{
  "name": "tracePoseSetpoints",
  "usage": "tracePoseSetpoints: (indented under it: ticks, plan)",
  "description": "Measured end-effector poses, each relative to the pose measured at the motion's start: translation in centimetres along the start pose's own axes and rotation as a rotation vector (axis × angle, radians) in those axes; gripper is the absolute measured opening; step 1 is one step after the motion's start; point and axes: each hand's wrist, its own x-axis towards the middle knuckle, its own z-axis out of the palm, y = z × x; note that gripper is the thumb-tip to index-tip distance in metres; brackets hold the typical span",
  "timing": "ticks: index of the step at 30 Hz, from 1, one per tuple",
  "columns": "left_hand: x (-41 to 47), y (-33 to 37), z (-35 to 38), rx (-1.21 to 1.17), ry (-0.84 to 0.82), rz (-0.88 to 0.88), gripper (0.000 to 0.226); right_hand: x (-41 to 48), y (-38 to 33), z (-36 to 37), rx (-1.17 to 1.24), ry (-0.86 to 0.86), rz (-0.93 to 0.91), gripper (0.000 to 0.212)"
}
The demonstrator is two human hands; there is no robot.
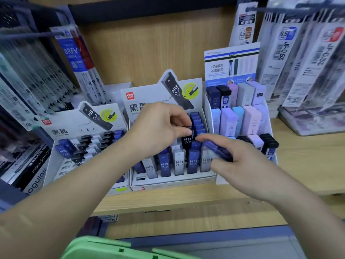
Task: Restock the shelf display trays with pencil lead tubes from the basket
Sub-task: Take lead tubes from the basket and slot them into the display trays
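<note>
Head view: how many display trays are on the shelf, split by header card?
HB 0.7 header card: 2 (left tray, middle tray)
Blue-striped header card: 1 (right tray)
Total: 3

The middle display tray (168, 182) is pale grey-white card with black characters, a red logo and a lime-green disc. Its tubes alternate dark blue and frosted white. The black tube (187, 141) bears white "HB 0.7" lettering. The violet-blue tubes (218, 152) look translucent, though blur makes that uncertain. The right tray (208, 107) shows pastel lilac, pink and sky-blue tubes. The shelf (186, 200) is light wood grain and the basket (104, 247) is mint green.
</note>
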Motion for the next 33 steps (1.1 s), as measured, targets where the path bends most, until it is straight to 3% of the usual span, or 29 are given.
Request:
tracePoseSetpoints:
  ticks: [30, 33]
  plan:
    - [-0.9, -0.8, 0.3, -0.023, 0.008, 0.039, 0.017, -0.4, -0.6, -0.8, 0.02, -0.029, 0.034, 0.05]
    - [-0.9, -0.7, 0.7, -0.003, 0.012, 0.035, 0.01, -0.3, -0.6, -0.7, 0.02, -0.026, 0.03, 0.05]
